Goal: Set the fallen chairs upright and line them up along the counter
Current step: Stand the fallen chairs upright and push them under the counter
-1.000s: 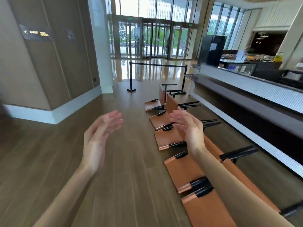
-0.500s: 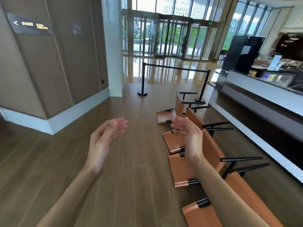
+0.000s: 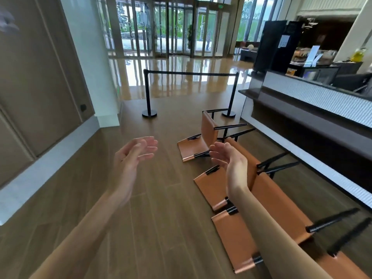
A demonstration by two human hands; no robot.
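Note:
Several tan leather chairs with black metal legs lie tipped on their backs in a row on the wooden floor, legs pointing at the counter [image 3: 314, 109] on the right. The far chair [image 3: 209, 129] is ahead, the middle chair [image 3: 209, 184] is below my right hand, and the near chair [image 3: 239, 236] is partly hidden by my right forearm. My left hand [image 3: 133, 156] is raised, fingers apart, holding nothing, over bare floor left of the chairs. My right hand [image 3: 229, 158] is also open and empty, hovering above the middle chair without touching it.
A black belt barrier [image 3: 189, 73] on two posts crosses the floor beyond the chairs. A brown panelled wall [image 3: 40, 77] with a white base runs along the left. Glass doors stand at the far end. Wooden floor [image 3: 151, 208] stretches left of the chairs.
The view has moved forward along the row, so the far chairs and barrier look nearer. Both hands stay raised and open, holding nothing.

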